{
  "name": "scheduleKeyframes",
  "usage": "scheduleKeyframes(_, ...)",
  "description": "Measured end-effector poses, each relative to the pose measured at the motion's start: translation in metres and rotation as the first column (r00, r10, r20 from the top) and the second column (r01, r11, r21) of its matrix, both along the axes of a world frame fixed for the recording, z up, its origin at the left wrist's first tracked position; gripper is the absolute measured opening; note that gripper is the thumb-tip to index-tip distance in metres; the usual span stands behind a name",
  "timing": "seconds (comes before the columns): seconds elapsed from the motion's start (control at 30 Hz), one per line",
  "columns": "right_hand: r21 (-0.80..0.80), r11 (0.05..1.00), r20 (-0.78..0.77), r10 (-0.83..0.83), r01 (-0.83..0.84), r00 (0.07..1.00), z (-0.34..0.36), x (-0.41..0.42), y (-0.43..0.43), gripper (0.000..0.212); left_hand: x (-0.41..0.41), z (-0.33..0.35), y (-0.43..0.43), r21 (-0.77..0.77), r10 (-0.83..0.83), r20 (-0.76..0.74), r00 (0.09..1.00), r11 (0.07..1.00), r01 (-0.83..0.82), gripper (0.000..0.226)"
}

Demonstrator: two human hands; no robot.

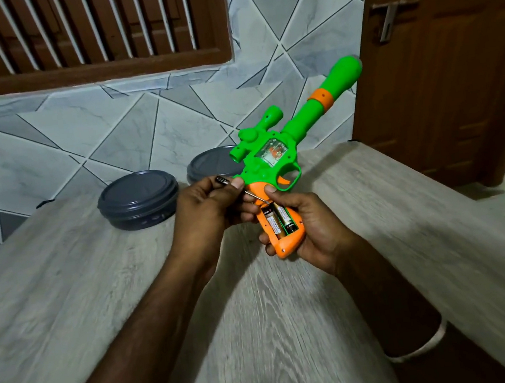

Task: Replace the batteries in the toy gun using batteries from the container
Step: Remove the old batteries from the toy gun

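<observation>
A green-and-orange toy gun (299, 118) was held in the air above a pale wood-grain table (259, 311), its barrel slanting up and away from the person and its orange grip (286, 246) turned toward the camera. The grip's side lay open, with two batteries (286, 218) seated side by side inside it. The right hand (308, 226) was wrapped around the grip from the gun's right side, its fingers curled beneath and its thumb pressed on the orange plastic just below the trigger. The left hand (205, 206), on the gun's left side, pinched the dark handle of a small screwdriver (255, 197), whose metal shaft angled down to the top edge of the open grip, close to the batteries' upper ends. Whether the tip touched a battery could not be told.

On the table behind the gun stood two round grey containers with their lids on: one container (139, 202) well to the gun's left, a second container (206, 165) partly hidden behind the gun's scope. Beyond them rose a grey tiled wall (110, 129) with a brown louvred window (82, 31); a brown door (441, 79) stood behind the gun's muzzle.
</observation>
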State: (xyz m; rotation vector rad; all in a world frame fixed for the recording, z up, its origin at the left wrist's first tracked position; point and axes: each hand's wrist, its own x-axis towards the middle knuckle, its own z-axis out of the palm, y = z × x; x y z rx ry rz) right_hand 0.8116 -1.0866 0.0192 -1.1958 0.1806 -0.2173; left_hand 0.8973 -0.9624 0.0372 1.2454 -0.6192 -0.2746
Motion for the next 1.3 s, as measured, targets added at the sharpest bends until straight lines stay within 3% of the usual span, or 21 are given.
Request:
scheduleKeyframes(0.2,0.023,0.999,0.024,-0.037,0.036,0.999,0.000,0.000,-0.003,0.037,0.001,0.005,0.002,-0.148,-0.023,-0.098,0.995,0.989,0.008,0.012)
scheduleKeyframes(0.3,0.026,0.997,0.027,-0.070,0.070,0.997,0.000,0.000,-0.003,0.036,0.000,0.005,0.001,-0.161,0.001,-0.059,0.998,0.987,-0.011,0.018)
scheduleKeyframes(0.4,0.038,0.993,0.030,-0.110,0.109,0.993,0.001,0.000,-0.004,0.035,0.000,0.004,0.002,-0.113,0.088,0.063,0.994,0.990,-0.081,0.027)
scheduleKeyframes(0.47,0.056,0.990,0.027,-0.132,0.130,0.991,0.001,0.000,-0.005,0.034,-0.001,0.002,0.002,0.010,0.100,0.195,0.976,0.995,-0.104,0.027)
scheduleKeyframes(0.63,0.120,0.977,0.020,-0.178,0.174,0.984,0.003,0.001,-0.006,0.032,-0.009,-0.007,-0.003,0.330,-0.054,0.502,0.863,0.934,-0.133,0.020)
scheduleKeyframes(0.73,0.159,0.973,0.038,-0.174,0.166,0.984,0.003,0.002,-0.007,0.030,-0.011,-0.010,-0.006,0.353,-0.041,0.607,0.794,0.909,-0.223,0.024)
scheduleKeyframes(0.97,0.067,0.983,0.017,-0.170,0.169,0.985,0.003,0.002,-0.002,0.030,-0.013,-0.012,-0.008,0.337,0.018,0.700,0.714,0.873,-0.352,0.027)
scheduleKeyframes(1.07,0.023,0.980,0.022,-0.197,0.197,0.980,0.002,0.003,-0.001,0.031,-0.014,-0.012,-0.010,0.351,0.018,0.663,0.748,0.876,-0.331,0.024)
scheduleKeyframes(1.17,0.010,0.978,0.031,-0.208,0.208,0.978,0.002,0.003,-0.001,0.028,-0.020,-0.010,-0.010,0.321,-0.014,0.451,0.892,0.936,-0.148,0.019)
scheduleKeyframes(1.3,0.002,0.954,0.042,-0.299,0.299,0.953,0.008,-0.002,-0.007,0.028,-0.021,0.001,-0.007,0.224,0.015,0.245,0.969,0.972,-0.071,0.016)
